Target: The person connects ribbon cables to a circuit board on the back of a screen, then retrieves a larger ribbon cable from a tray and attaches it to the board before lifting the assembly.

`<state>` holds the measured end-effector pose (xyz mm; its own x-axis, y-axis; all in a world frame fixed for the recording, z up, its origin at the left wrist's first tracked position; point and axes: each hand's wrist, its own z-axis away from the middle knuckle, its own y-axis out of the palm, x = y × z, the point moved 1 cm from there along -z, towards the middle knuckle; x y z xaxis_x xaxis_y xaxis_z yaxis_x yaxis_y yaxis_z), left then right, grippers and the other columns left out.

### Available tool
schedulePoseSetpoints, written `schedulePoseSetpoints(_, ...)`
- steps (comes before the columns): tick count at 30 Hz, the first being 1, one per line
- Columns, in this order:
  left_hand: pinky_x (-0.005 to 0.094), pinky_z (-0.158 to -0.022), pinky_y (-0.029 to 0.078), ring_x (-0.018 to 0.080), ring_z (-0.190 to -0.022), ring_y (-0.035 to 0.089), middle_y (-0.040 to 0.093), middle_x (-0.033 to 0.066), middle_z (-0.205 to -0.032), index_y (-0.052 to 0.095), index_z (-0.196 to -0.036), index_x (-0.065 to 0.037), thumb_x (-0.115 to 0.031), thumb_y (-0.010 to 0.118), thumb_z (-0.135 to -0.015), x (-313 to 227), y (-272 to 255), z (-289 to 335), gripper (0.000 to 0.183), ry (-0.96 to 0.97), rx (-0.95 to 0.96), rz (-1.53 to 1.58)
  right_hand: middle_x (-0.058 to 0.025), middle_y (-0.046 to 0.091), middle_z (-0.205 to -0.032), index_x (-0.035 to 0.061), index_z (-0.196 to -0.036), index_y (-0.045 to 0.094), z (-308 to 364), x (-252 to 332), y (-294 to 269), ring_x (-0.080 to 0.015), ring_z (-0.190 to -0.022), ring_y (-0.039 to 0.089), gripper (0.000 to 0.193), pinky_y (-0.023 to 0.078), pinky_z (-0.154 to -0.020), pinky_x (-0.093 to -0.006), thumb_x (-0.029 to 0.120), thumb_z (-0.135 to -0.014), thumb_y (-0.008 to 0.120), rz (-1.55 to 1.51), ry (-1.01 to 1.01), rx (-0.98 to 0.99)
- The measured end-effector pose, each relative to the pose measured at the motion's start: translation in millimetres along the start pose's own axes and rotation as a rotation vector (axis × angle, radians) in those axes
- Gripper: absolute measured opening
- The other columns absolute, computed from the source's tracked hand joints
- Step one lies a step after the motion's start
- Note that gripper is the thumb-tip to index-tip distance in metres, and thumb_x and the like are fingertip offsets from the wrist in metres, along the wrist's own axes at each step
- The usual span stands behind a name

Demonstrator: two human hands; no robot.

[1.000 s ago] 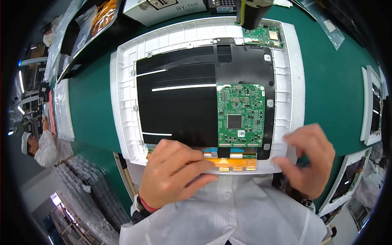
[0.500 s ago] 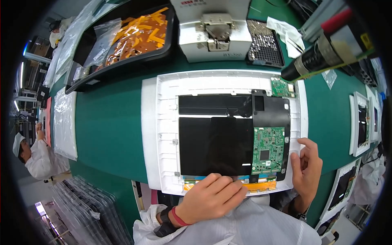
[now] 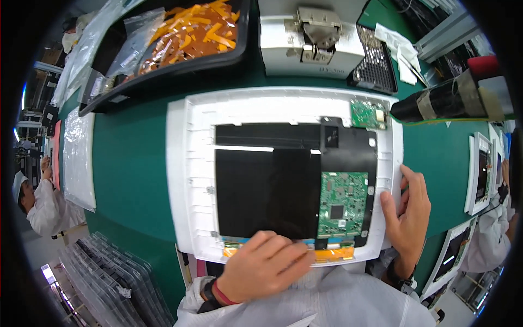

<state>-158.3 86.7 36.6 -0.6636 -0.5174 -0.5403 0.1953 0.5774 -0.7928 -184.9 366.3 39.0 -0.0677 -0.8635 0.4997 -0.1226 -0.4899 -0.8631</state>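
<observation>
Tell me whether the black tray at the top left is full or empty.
Full: the black tray is heaped with orange flat strips and clear plastic bags, which cover most of its floor.
</observation>
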Motion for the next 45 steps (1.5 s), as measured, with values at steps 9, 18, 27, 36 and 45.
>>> schedulePoseSetpoints(9, 0.0335, -0.067, 0.044, 0.0169, -0.076, 0.062, 0.070, -0.0003, -0.085, 0.080, -0.092, -0.011, -0.043, 0.089, -0.070, -18, 10, -14, 0.041, -0.082, 0.004, 0.004, -0.0063, 0.056, -0.095, -0.0015, -0.127, 0.062, 5, -27, -16, -0.0142, -0.061, 0.043, 0.054, 0.037, -0.054, -0.0281, 0.020, -0.082, 0.084, -0.117, 0.029, -0.014)
schedulePoseSetpoints(18, 0.0335, -0.067, 0.045, 0.0165, -0.071, 0.060, 0.067, -0.0021, -0.081, 0.078, -0.086, -0.013, -0.037, 0.091, -0.067, -28, 22, -35, 0.033, -0.042, -0.005, 0.002, -0.0029, 0.063, -0.078, 0.0040, -0.092, 0.073, 27, -9, -35, -0.0185, -0.060, 0.065, 0.032, 0.049, -0.046, -0.0300, 0.011, -0.066, 0.089, -0.289, -0.537, 0.415)
schedulePoseSetpoints(27, 0.0330, -0.067, 0.046, 0.0161, -0.071, 0.060, 0.065, -0.0026, -0.080, 0.077, -0.084, -0.013, -0.039, 0.091, -0.067, -27, 20, -33, 0.034, -0.065, 0.022, 0.008, -0.0033, 0.061, -0.080, 0.0027, -0.090, 0.070, 33, -2, -25, -0.0170, -0.058, 0.064, 0.028, 0.049, -0.044, -0.0306, 0.008, -0.067, 0.086, -0.288, -0.574, 0.390)
schedulePoseSetpoints(36, 0.0335, -0.067, 0.044, 0.0168, -0.070, 0.061, 0.066, -0.0016, -0.079, 0.077, -0.085, -0.012, -0.041, 0.090, -0.070, -28, 18, -36, 0.035, -0.111, 0.014, 0.017, -0.0032, 0.058, -0.075, 0.0027, -0.086, 0.068, 32, 2, -14, -0.0178, -0.053, 0.060, 0.020, 0.044, -0.042, -0.0321, 0.002, -0.070, 0.080, -0.277, -0.497, 0.288)
schedulePoseSetpoints(45, 0.0343, -0.066, 0.042, 0.0174, -0.069, 0.060, 0.065, -0.0006, -0.078, 0.077, -0.085, -0.011, -0.025, 0.091, -0.065, -30, 20, -39, 0.029, -0.129, -0.051, -0.038, -0.0013, 0.053, -0.069, 0.0057, -0.082, 0.067, 33, 7, -9, -0.0169, -0.050, 0.056, 0.018, 0.040, -0.042, -0.0312, 0.002, -0.068, 0.077, -0.241, -0.447, 0.244)
